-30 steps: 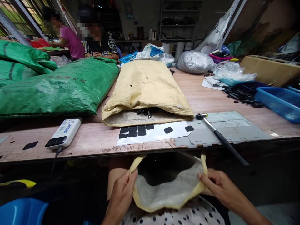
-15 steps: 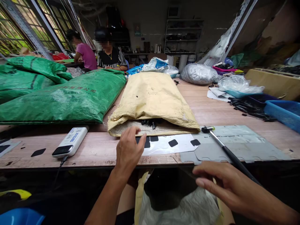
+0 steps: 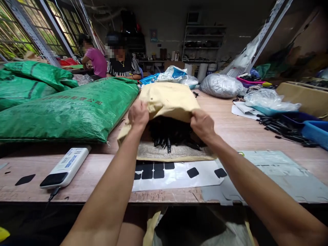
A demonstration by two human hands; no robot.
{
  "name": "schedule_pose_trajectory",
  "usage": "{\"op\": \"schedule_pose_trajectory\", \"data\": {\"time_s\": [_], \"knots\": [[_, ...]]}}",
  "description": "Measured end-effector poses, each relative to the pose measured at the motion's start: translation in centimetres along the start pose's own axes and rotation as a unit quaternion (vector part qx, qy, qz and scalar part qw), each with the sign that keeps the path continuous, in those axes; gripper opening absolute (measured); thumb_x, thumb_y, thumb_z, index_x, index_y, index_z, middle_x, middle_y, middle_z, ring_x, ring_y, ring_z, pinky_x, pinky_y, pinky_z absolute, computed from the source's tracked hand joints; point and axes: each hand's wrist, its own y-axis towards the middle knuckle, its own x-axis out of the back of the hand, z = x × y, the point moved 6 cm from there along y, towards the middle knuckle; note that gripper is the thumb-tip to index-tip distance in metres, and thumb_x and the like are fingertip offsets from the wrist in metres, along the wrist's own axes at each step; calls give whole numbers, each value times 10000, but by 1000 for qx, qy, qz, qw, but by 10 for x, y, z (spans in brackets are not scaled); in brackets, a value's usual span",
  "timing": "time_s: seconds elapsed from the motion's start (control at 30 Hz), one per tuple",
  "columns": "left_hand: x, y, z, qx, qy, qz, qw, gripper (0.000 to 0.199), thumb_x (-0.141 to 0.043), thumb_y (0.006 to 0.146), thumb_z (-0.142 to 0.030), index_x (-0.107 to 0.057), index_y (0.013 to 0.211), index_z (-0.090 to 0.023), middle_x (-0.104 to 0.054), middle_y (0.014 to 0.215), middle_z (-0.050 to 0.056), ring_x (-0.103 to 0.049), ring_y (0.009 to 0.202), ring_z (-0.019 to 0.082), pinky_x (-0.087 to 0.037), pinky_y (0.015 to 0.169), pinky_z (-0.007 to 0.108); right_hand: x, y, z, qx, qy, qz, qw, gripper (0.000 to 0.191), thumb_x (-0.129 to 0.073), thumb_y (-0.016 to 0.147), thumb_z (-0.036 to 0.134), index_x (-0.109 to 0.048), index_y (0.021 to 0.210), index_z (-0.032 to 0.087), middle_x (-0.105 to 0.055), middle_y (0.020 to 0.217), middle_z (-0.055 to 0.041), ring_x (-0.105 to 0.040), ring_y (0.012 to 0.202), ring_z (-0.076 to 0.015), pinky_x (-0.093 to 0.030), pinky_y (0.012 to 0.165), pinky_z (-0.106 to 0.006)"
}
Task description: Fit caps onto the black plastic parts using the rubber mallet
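Observation:
A tan paper sack (image 3: pixel 169 95) lies on the table with its mouth facing me. Its upper layer is lifted, and several black parts (image 3: pixel 166 141) show inside on the lower layer. My left hand (image 3: pixel 138 113) is closed on the left side of the raised edge. On the right side of that edge, my right hand (image 3: pixel 202 123) grips the paper too. Below the sack's mouth, a white sheet (image 3: pixel 176 176) carries black rounded squares. Another open sack (image 3: pixel 153 227) is at my lap, below the table edge.
Green sacks (image 3: pixel 69 112) fill the left side, with a white power bank (image 3: pixel 68 167) nearer me. A grey sheet (image 3: pixel 276 174), black parts and blue bins (image 3: pixel 316 131) are at right. Two people sit beyond the table.
Both hands have moved to the sack's mouth and taken hold of its upper edge. That edge is raised, and more of the black parts inside show.

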Motion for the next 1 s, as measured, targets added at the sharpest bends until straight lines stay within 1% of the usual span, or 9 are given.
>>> {"op": "schedule_pose_trajectory", "data": {"time_s": [0.07,0.2,0.37,0.5,0.57,0.67,0.73,0.83,1.0], "knots": [[14,31,-21,-28,-71,-68,995,392,-366,1069,-348,-620,970,-67,-692,1043,85,-630,1035,215,-402,873,325,20,31,-7,-35,13,-55,998,353,-370,862,77,-651,1069,133,-668,944,-74,-585,859,-177,-442,792,-326],[15,55,-41,-60,-246,-84,964,734,-17,1042,-461,-577,908,-7,-611,918,36,-628,914,129,-382,775,261,73,46,-4,25,149,-241,959,335,-404,824,63,-685,997,125,-670,931,-65,-604,906,-176,-461,843,-324],[2,19,-26,-81,-424,-123,894,476,-482,986,-600,-498,745,-189,-514,684,-30,-501,653,107,-369,589,224,79,21,-13,34,214,-302,928,196,-513,878,183,-706,913,176,-670,823,-20,-619,801,-182,-476,765,-328],[-17,-17,4,-39,-382,-128,914,391,-480,1006,-429,-450,688,-203,-435,637,-40,-420,620,120,-317,569,240,69,29,-14,32,332,-96,938,237,-621,790,232,-760,979,198,-704,834,-11,-644,797,-190,-506,748,-342],[-38,-35,22,11,-313,-69,947,380,-444,990,-331,-411,631,-210,-421,607,-33,-409,615,137,-296,569,260,72,38,-5,55,448,41,892,420,-660,754,288,-742,1164,248,-732,1009,-30,-668,965,-223,-524,848,-375],[-70,-57,41,62,-253,26,965,380,-472,892,-236,-361,529,-216,-391,540,-26,-392,568,148,-265,560,282,75,68,6,74,542,84,833,572,-574,812,405,-628,1372,296,-688,1255,-58,-605,1219,-258,-500,974,-423],[-82,-65,46,69,-240,44,967,394,-495,845,-231,-339,483,-218,-344,499,-28,-364,533,147,-229,548,294,52,102,5,36,477,39,877,523,-671,787,406,-674,1294,275,-713,1178,-65,-647,1115,-241,-522,905,-388],[-88,-68,47,76,-230,48,969,402,-486,841,-280,-322,479,-222,-295,487,-32,-341,516,145,-202,547,300,-25,154,2,-89,334,78,935,455,-675,818,439,-711,1162,144,-717,1126,-130,-661,1055,-279,-530,910,-443],[-90,-71,49,61,-255,34,965,429,-436,903,-407,-319,534,-223,-307,532,-32,-355,549,141,-238,569,294,-119,219,5,-157,95,81,980,649,-668,829,578,-634,1253,88,-587,1350,-236,-545,1266,-375,-432,1071,-531]]}}
